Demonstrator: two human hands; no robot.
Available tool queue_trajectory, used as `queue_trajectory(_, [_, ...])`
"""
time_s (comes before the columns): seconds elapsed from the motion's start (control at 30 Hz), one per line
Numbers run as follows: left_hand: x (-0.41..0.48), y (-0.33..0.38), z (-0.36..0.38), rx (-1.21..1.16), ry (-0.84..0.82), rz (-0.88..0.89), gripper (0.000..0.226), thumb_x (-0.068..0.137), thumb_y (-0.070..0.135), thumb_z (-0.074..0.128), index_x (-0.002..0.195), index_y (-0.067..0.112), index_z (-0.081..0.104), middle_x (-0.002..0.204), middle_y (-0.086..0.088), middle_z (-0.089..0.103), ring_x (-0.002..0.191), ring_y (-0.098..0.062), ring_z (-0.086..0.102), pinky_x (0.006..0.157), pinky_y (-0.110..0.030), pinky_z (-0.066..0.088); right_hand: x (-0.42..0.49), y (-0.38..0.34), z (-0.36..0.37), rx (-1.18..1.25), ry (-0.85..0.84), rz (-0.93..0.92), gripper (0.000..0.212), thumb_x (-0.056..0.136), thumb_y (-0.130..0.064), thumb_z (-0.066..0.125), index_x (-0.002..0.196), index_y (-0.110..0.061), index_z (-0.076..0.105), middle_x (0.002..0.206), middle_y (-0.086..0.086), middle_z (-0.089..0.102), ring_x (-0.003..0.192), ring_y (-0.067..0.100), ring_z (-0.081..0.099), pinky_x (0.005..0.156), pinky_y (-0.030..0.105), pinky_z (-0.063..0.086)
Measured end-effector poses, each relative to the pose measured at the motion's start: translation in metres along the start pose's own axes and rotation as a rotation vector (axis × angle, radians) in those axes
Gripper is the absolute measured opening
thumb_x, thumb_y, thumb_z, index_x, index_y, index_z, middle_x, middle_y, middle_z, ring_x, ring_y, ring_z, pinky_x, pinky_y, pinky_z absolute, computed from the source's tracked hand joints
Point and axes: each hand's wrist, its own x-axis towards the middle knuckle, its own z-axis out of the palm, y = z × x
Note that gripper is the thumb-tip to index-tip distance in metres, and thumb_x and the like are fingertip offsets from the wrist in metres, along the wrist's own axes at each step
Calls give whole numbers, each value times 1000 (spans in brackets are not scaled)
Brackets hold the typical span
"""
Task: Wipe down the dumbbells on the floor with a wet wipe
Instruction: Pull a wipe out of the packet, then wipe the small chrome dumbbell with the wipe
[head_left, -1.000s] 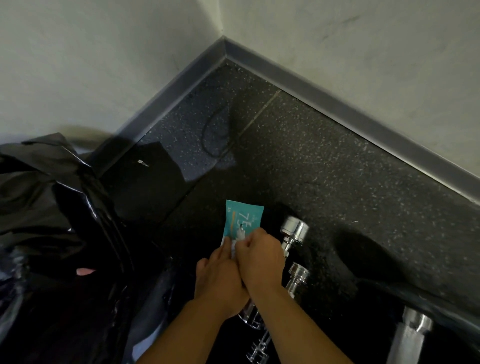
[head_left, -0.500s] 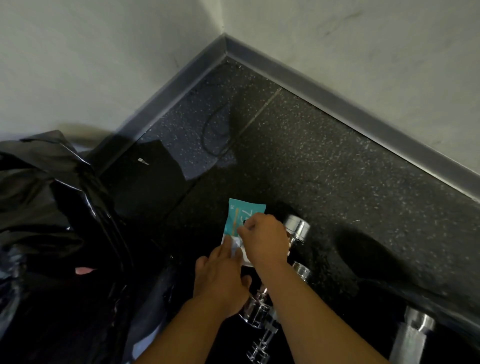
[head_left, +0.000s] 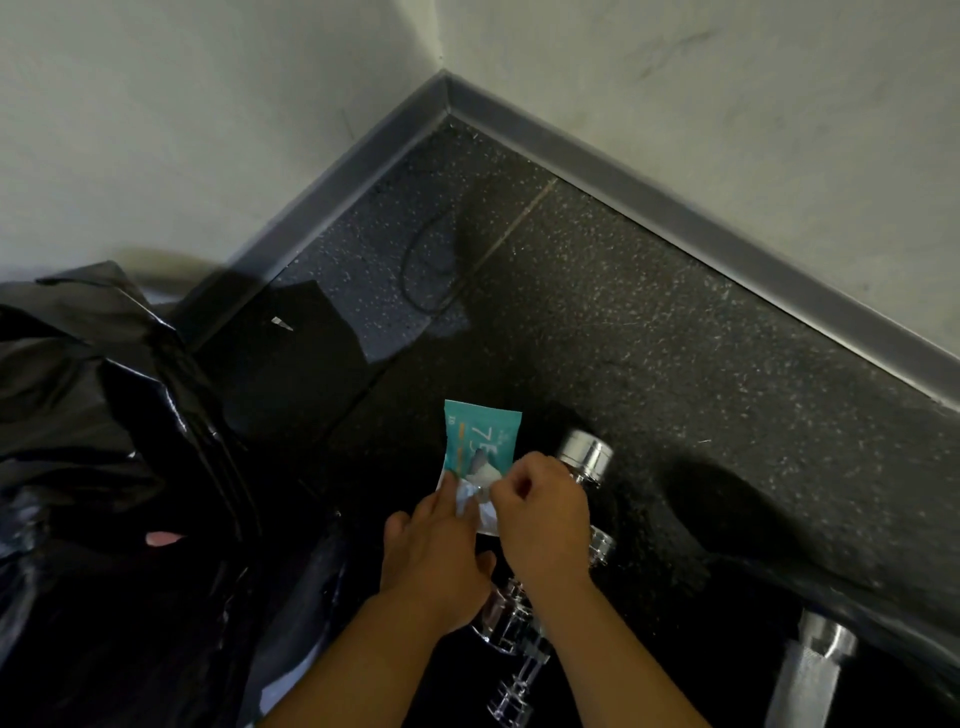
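We grip the packet (head_left: 482, 434) in our left hand (head_left: 434, 553) and pinch the wet wipe (head_left: 470, 496) at its opening with our right hand (head_left: 543, 519). Next, we judge, pull it free for the dumbbells (head_left: 584, 457).

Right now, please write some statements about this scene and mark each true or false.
1. Chrome dumbbells lie on the dark floor. True.
2. The left hand holds the teal wipe packet. True.
3. The right hand wipes a dumbbell. False: its fingers pinch a white sheet at the packet.
4. The black bag lies right of the hands. False: the black bag lies to their left.
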Motion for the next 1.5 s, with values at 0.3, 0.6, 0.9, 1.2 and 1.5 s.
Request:
queue_trajectory(0.3, [2, -2, 0, 52, -21, 6, 62, 92, 38, 48, 148, 33, 21, 159, 4, 8, 141, -14, 23, 114, -37, 13, 2, -7, -39, 594, -70, 202, 14, 87, 0, 55, 73, 1, 54, 91, 3, 70, 72, 10, 63, 54, 19, 51])
queue_trajectory(0.6, [-6, 4, -16, -615, 310, -182, 8, 88, 17, 62, 93, 13, 67, 107, -2, 67, 96, -22, 64, 88, -40, 52, -4, -12, -80, 835, -88, 361, 19, 87, -6, 54, 70, -11, 57, 57, -2, 57, 59, 12, 51, 60, 27, 46])
queue_trajectory(0.9, [-16, 72, -82, -1381, -361, -507, 36, 87, 46, 58, 108, 17, 59, 104, 0, 68, 97, -14, 60, 97, -35, 30, -20, -9, -129, 765, -216, 323, 30, 85, -8, 53, 59, -21, 56, 64, -3, 61, 67, 12, 55, 63, 27, 44])
queue_trajectory(1.2, [-71, 108, -120, -1173, -189, -329, 26, 88, 27, 61, 112, 16, 60, 109, -2, 68, 99, -13, 62, 73, -27, 39, -52, -2, -171, 1040, -316, 583, 13, 85, -21, 47, 80, -10, 52, 78, 15, 53, 75, 28, 53, 75, 40, 44])
queue_trajectory(1.5, [-144, 173, -161, -759, 10, 92, 21, 93, 23, 58, 92, 4, 68, 80, -5, 65, 64, -3, 58, 56, -13, 43, -81, -19, -248, 726, -8, 496, 16, 91, -31, 58, 96, -16, 60, 106, 9, 62, 90, 18, 57, 81, 34, 47])
